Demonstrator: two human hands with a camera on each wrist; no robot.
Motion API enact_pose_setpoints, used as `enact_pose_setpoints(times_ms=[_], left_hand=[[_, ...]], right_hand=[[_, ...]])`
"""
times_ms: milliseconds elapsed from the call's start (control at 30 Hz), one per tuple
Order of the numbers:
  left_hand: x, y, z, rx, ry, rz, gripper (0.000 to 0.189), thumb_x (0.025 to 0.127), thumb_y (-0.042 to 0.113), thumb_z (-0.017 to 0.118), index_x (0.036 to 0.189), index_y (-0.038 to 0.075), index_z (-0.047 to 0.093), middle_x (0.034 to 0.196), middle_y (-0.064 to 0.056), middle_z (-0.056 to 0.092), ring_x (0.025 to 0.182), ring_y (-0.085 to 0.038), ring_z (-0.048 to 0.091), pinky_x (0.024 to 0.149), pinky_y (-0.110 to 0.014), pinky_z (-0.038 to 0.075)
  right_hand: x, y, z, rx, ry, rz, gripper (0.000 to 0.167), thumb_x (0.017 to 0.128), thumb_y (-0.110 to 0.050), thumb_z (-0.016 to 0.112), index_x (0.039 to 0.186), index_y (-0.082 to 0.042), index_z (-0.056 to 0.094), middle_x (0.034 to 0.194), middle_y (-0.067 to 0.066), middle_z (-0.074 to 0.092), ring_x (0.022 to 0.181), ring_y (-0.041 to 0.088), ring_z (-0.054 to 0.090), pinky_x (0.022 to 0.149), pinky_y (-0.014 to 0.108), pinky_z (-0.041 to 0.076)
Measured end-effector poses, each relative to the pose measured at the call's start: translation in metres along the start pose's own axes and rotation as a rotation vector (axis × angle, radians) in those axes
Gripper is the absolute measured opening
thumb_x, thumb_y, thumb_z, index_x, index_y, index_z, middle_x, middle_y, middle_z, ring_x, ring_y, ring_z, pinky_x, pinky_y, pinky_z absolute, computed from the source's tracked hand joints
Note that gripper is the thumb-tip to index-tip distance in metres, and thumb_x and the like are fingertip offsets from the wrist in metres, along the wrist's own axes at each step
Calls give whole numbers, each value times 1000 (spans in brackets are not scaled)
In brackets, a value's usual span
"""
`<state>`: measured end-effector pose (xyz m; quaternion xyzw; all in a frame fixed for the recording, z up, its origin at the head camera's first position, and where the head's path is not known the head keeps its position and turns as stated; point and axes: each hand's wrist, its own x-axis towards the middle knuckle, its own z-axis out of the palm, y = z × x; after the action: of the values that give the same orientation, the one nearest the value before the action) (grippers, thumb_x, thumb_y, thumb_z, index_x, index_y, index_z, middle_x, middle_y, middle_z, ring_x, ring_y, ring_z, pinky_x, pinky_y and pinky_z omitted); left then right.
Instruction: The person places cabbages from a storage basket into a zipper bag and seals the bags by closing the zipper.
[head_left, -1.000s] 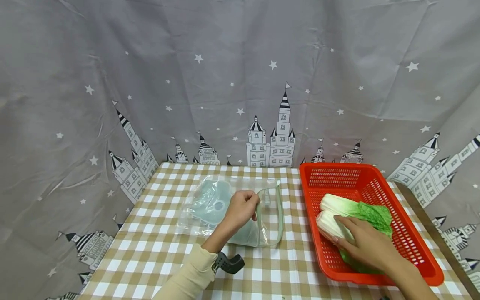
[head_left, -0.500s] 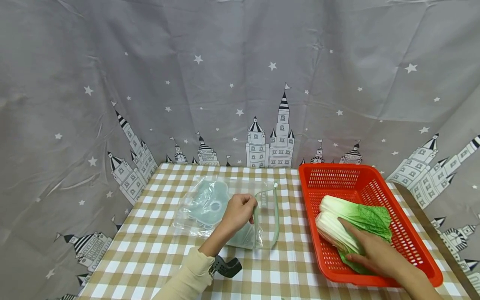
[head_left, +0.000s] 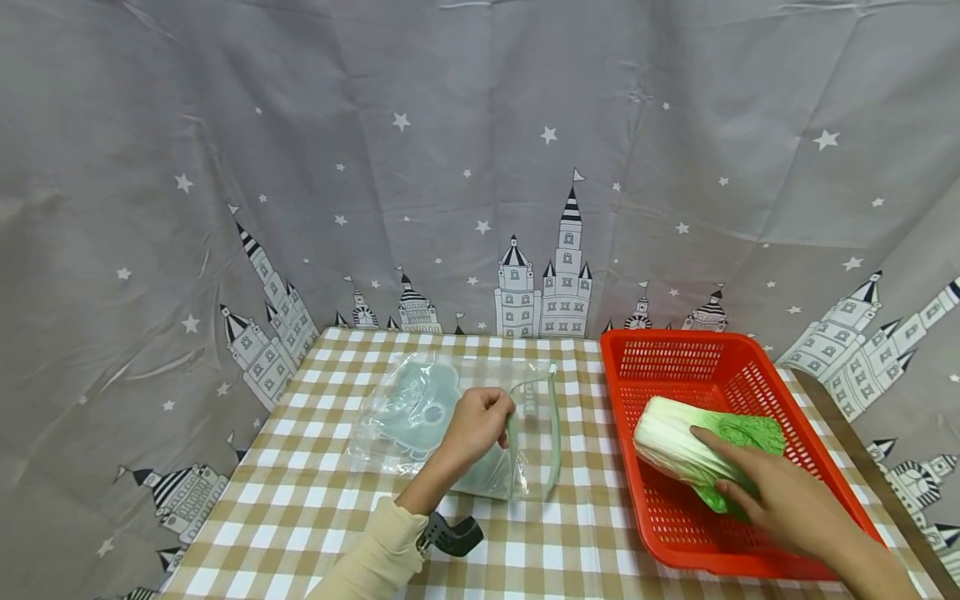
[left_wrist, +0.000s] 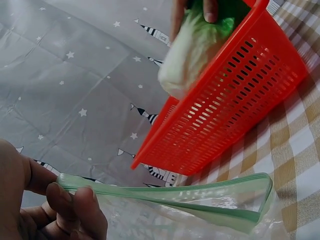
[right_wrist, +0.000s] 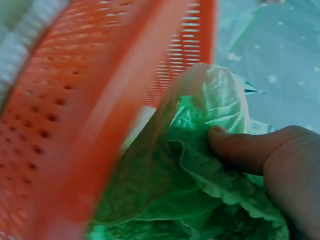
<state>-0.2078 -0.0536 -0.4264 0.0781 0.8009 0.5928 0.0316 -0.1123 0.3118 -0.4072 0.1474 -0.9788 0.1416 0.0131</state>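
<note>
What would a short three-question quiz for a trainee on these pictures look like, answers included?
1. Multiple choice: what does the left hand pinch?
A) a wooden spoon
B) the green edge of a clear bag
C) a drinking cup

2. True or false: the cabbage in the right hand is purple all over.

3. Short answer: in the head view, on which side of the bag does the red basket stand?

Key:
1. B
2. False; it is white and green.
3. Right
</note>
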Motion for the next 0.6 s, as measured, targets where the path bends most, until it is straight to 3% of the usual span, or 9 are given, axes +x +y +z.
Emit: enact_pose_setpoints(times_ms=[200, 333, 433, 600], left_hand=[[0, 1, 0, -24, -11, -12, 31, 89, 7, 51, 59, 9, 48, 46, -4, 48, 42, -20, 54, 44, -24, 35], [-1, 2, -1, -35, -15, -10, 30, 90, 8, 51, 59, 9, 47, 47, -4, 48, 42, -20, 54, 46, -25, 37], [-3, 4, -2, -44, -21, -11, 30, 90, 7, 51, 60, 8, 48, 47, -4, 48, 43, -20, 54, 49, -26, 41], [-7, 8, -1, -68, -42, 7, 30, 90, 6, 51, 61, 7, 48, 48, -5, 48, 43, -20, 54, 52, -28, 45]], right_hand=[[0, -21, -28, -2, 29, 6, 76, 81, -24, 81, 147, -29, 45, 124, 16, 61, 103, 34, 59, 73, 57, 53], [8, -44, -36, -22, 64, -63, 74, 81, -25, 81, 147, -29, 47, 124, 12, 62, 106, 33, 59, 77, 56, 52], [19, -65, -32, -59, 59, -132, 73, 81, -27, 81, 146, -30, 47, 115, 7, 65, 99, 28, 62, 78, 53, 53], [42, -98, -24, -128, 15, -197, 69, 81, -30, 80, 143, -36, 50, 96, -2, 64, 78, 13, 58, 59, 35, 49]])
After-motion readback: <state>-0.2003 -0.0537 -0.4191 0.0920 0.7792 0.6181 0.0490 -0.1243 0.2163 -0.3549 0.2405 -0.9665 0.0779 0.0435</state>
